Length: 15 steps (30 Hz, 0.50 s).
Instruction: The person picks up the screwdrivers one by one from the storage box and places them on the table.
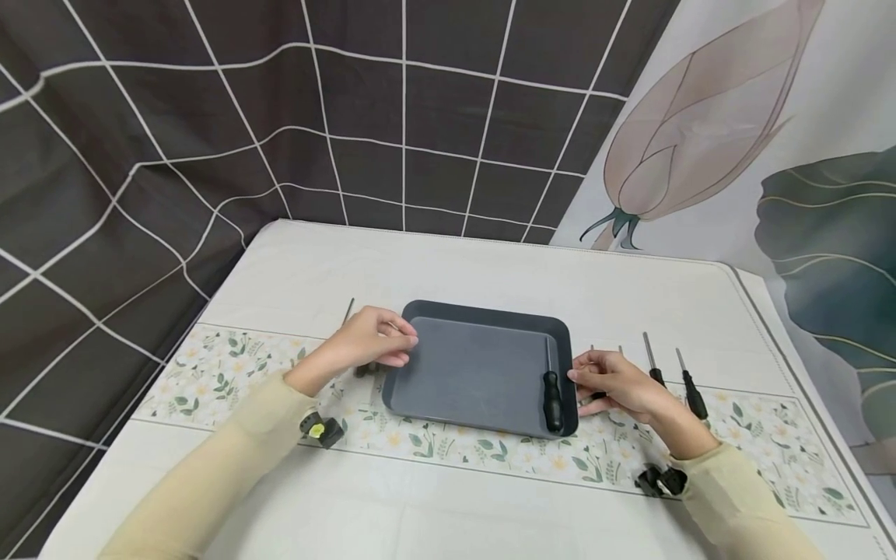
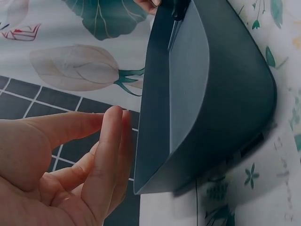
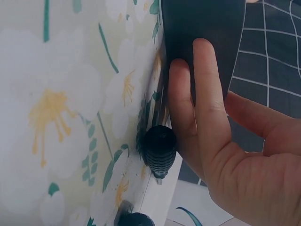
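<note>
A dark grey rectangular tray [image 1: 476,373] lies on the table, with a black-handled screwdriver [image 1: 552,400] along its right side. My left hand [image 1: 381,338] is beside the tray's left edge, fingers loosely bent. In the left wrist view, a gap shows between that hand [image 2: 94,165] and the tray wall [image 2: 225,94], and nothing is in its fingers. At the opposite end my right hand [image 1: 616,383] holds the tray's edge. The right wrist view shows its fingers [image 3: 207,84] laid along the outer wall, while the thumb reaches behind the rim.
Right of the tray lie screwdrivers, including one [image 1: 693,395] farthest out and another [image 1: 654,369] partly behind my right hand. A thin metal shaft [image 1: 348,309] sticks out past my left hand. A floral runner [image 1: 434,443] crosses the white table; a dark checked curtain [image 1: 448,117] hangs behind.
</note>
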Each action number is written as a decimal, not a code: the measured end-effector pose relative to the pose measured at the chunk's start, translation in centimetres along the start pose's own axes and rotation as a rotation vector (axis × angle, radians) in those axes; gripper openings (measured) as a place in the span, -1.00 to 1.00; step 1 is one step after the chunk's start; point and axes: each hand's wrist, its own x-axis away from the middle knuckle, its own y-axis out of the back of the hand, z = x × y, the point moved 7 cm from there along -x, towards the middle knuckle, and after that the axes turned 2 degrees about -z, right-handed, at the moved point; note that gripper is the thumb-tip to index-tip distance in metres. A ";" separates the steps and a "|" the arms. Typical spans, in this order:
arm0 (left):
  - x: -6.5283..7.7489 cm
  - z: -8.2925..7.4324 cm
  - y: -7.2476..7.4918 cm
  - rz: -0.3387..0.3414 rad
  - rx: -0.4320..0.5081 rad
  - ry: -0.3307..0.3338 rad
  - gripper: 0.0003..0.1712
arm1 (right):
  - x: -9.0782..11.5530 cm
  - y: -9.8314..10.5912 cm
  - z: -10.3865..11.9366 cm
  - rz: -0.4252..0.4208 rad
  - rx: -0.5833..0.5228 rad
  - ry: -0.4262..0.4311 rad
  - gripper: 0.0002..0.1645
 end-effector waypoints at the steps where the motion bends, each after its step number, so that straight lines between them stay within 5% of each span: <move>1: -0.1 0.1 -0.2 0.003 0.010 0.005 -0.76 | 0.0 0.0 0.0 -0.001 0.001 -0.001 -0.51; 15: -1.3 0.5 -3.7 0.111 0.095 0.030 -0.76 | 0.0 0.0 0.0 0.002 -0.009 0.003 -0.48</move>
